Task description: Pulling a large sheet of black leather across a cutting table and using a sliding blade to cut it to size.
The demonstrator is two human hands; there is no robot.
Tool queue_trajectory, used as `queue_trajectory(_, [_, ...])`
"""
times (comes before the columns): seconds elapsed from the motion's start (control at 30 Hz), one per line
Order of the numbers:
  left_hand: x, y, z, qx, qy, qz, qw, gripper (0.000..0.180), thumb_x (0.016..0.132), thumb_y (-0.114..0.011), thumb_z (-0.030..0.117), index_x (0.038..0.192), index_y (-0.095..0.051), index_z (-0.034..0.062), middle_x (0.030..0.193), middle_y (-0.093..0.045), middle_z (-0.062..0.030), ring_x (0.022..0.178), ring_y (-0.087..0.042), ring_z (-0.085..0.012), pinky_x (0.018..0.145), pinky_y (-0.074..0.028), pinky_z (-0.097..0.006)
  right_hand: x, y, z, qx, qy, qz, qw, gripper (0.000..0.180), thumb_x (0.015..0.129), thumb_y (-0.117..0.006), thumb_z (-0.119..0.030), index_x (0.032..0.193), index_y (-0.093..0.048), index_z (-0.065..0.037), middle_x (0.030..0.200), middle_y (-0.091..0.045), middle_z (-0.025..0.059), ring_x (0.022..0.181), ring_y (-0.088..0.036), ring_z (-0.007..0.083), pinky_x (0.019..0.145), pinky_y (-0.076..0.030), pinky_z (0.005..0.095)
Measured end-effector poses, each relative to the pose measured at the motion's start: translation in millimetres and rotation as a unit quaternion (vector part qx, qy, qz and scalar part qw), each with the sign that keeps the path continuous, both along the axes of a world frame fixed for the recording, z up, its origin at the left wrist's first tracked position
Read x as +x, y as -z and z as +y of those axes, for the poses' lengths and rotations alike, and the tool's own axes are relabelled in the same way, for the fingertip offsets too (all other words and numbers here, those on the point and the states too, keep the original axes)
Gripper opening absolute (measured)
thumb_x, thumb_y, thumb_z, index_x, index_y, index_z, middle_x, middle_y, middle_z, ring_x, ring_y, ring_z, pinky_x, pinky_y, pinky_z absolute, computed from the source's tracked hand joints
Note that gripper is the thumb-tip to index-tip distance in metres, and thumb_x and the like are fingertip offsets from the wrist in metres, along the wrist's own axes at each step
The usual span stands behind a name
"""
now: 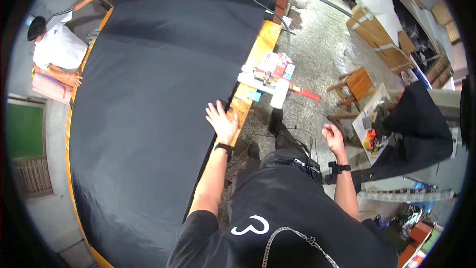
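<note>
A wide sheet of black fabric covers a long orange-edged table. My left hand lies flat with fingers spread on the fabric's right edge, by the table's rim. My right hand hangs in the air over the floor to the right, fingers loosely curled and holding nothing. Both wrists wear black bands. A white cutting tool with a cable rests on the table rim just beyond my left hand.
Another person in a white shirt stands at the table's far left side, a hand on the fabric edge. A wooden stool, cardboard boxes, a dark chair and a cluttered small bench stand on the floor at right.
</note>
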State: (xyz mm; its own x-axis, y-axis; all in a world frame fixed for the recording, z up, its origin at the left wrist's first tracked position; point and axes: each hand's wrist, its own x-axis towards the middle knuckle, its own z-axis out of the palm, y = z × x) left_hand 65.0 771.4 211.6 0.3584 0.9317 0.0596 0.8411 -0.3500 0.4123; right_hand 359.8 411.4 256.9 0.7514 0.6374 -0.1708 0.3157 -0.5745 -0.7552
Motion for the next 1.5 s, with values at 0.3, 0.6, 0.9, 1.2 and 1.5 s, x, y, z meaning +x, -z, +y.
queue_trajectory(0.3, [84,-20,-20,-0.182,-0.023,0.164,0.969,0.102,0.080,-0.064,0.067,0.157,-0.027,0.0114,0.161,-0.015,-0.0299,0.150,-0.007,-0.0501,0.116,-0.016,-0.067,102,-4,151,-0.072,-0.104,0.153,0.980,0.049,0.096,-0.068,-0.037,0.124,-0.060,0.002,0.112,-0.070,0.0133,0.102,-0.065,0.0190,0.092,-0.050,0.0326])
queue_trajectory(0.6, [55,-15,47,-0.057,-0.101,0.062,0.991,0.091,0.080,-0.074,0.044,0.153,-0.032,0.0102,0.158,-0.022,-0.0313,0.144,-0.023,-0.0512,0.113,-0.025,-0.065,105,-20,186,-0.183,-0.225,0.125,0.949,0.056,0.091,-0.065,-0.056,0.102,-0.062,-0.001,0.092,-0.069,0.0223,0.089,-0.067,0.0363,0.078,-0.049,0.0435])
queue_trajectory(0.9, [-11,-42,-20,-0.174,0.045,-0.054,0.982,0.074,0.082,-0.073,0.051,0.140,-0.054,0.0091,0.156,-0.037,-0.0206,0.147,-0.030,-0.0386,0.118,-0.027,-0.050,84,-53,208,-0.450,-0.127,0.013,0.884,0.103,0.083,-0.031,-0.088,0.121,-0.067,0.000,0.120,-0.066,0.0285,0.121,-0.060,0.0411,0.100,-0.046,0.0465])
queue_trajectory(1.2, [-277,-9,-89,-0.056,-0.419,0.090,0.902,0.078,0.090,-0.063,0.051,0.150,-0.040,0.0077,0.159,-0.013,-0.0337,0.148,-0.010,-0.0521,0.115,-0.017,-0.067,46,-62,229,-0.389,-0.014,-0.013,0.921,0.106,0.077,-0.049,-0.086,0.111,-0.066,0.013,0.087,-0.070,0.0257,0.072,-0.071,0.0367,0.064,-0.055,0.0432])
queue_trajectory(1.5, [-305,11,-130,-0.052,-0.565,0.079,0.819,0.083,0.094,-0.051,0.057,0.156,-0.029,0.0059,0.161,-0.010,-0.0333,0.149,-0.001,-0.0523,0.118,-0.001,-0.066,26,-60,225,-0.331,-0.056,0.282,0.899,0.092,0.087,-0.050,-0.079,0.154,-0.040,-0.017,0.160,-0.030,0.0115,0.142,-0.035,0.0321,0.106,-0.036,0.0609])
